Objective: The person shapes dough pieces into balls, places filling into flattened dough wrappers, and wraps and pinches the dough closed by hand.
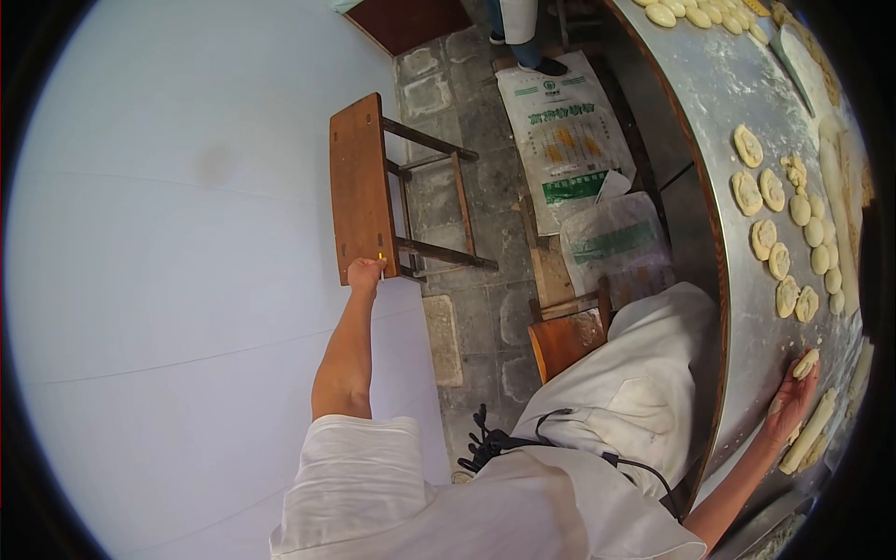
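My left hand (366, 273) is stretched out over the near end of a wooden stool (359, 187). Its fingers are closed on a thin white stick with a yellow end (381, 259), which looks like a cigarette. Over the metal table (719, 131), my right hand (793, 401) has a small flattened piece of dough (805, 363) at its fingertips. Just beyond that hand lie several flat dough rounds (787, 296) and a row of smooth dough balls (819, 233). A dough roll (808, 431) lies beside my right wrist.
A pale wall (187, 280) rises on the left. Printed sacks (569, 140) cover a low surface beside the table, near a small wooden seat (567, 343). Another person's legs and shoe (544, 67) show at the top. More dough pieces (700, 16) lie at the table's far end.
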`<move>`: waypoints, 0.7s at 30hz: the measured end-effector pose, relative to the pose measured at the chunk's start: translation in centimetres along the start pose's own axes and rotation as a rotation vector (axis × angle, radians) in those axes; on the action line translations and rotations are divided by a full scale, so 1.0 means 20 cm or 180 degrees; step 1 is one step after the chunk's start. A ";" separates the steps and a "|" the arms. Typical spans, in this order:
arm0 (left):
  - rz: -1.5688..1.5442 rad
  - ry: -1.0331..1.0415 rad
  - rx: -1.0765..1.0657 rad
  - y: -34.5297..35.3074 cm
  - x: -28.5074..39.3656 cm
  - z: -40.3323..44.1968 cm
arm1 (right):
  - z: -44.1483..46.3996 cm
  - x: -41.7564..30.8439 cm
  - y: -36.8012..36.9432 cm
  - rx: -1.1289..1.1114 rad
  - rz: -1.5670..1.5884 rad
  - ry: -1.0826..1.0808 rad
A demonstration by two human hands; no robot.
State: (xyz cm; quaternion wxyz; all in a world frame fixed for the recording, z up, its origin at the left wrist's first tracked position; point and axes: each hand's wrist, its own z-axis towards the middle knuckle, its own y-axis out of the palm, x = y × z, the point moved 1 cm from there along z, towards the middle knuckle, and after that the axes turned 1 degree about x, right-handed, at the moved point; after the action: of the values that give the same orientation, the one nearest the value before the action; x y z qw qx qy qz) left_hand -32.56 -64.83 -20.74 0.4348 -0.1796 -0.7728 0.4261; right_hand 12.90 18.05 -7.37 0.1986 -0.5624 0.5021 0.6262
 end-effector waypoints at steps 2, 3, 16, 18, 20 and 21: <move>-0.0073 -0.0023 -0.0096 -0.01 0.04 -0.03 | 0.01 0.00 -0.01 0.0000 0.0046 -0.0002; 0.0009 -0.0059 -0.0099 -0.01 0.04 -0.03 | 0.00 0.00 -0.01 -0.0002 0.0038 -0.0002; -0.0247 0.1600 0.0615 -0.04 0.42 -0.22 | 0.01 0.08 -0.08 -0.0346 0.0144 0.0194; -0.1453 0.1216 -0.1078 0.03 0.87 -0.64 | -0.09 0.01 0.25 -0.0289 0.0020 0.0185; -0.1786 0.1079 -0.2548 0.14 1.25 -1.10 | -0.19 -0.06 0.50 0.0340 -0.0640 0.0124; -0.1961 0.0971 -0.3302 0.18 1.40 -1.33 | -0.20 -0.10 0.57 0.0198 -0.0706 0.0195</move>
State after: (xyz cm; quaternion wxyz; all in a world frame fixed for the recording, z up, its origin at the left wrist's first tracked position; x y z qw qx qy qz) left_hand -26.62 -31.30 -2.32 0.4994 -0.1950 -0.8246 -0.1804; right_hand 6.32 10.48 -0.40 0.2686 -0.6269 0.4618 0.5671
